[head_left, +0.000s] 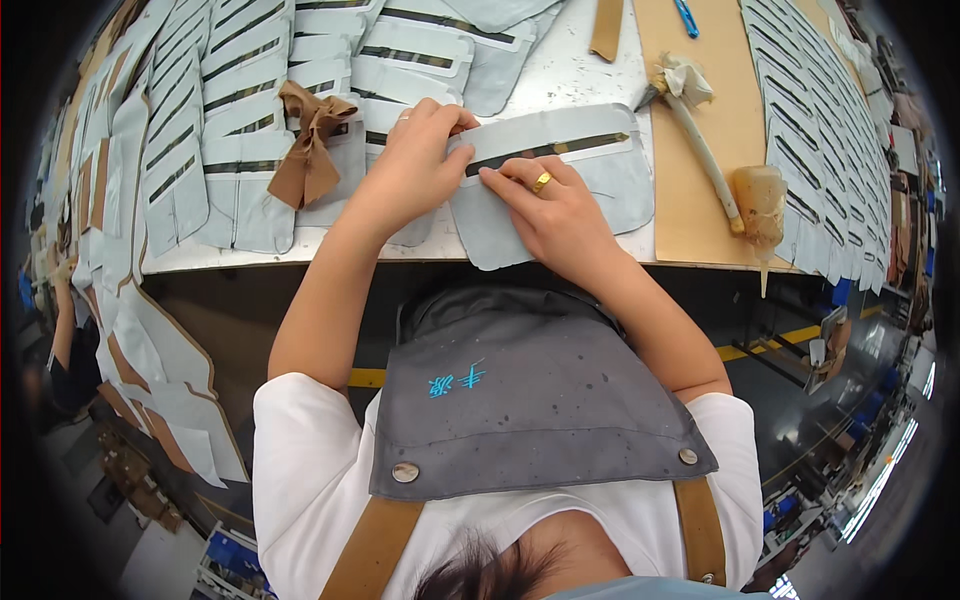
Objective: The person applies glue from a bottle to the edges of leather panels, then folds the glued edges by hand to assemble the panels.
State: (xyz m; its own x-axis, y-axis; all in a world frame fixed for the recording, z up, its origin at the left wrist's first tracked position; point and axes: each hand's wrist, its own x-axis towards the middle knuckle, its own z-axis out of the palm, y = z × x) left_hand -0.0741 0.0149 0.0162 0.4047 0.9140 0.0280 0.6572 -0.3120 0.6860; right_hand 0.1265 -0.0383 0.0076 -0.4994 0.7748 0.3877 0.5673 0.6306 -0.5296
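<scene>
A grey-blue fabric panel point(605, 185) with rounded corners lies at the table's front edge, a dark, shiny strip like a zipper point(590, 143) set in a long slot across it. At the panel's left edge my left hand point(420, 160) is closed, thumb and fingers pinching at the end of the strip. My right hand point(560, 212), with a gold ring, rests over the panel's middle. Its thumb and fingertips close on the slot's lower edge, partly hiding the strip. A crumpled brown cloth point(308, 145) lies left of my left hand.
Similar panels point(240, 190) overlap in rows on the left, with more point(800, 130) at the right. A stick-handled tool point(705, 155) with a cloth-wrapped head lies on brown board point(680, 215), beside a nozzled amber bottle point(760, 205). A blue pen-like tool point(687, 18) lies farther back.
</scene>
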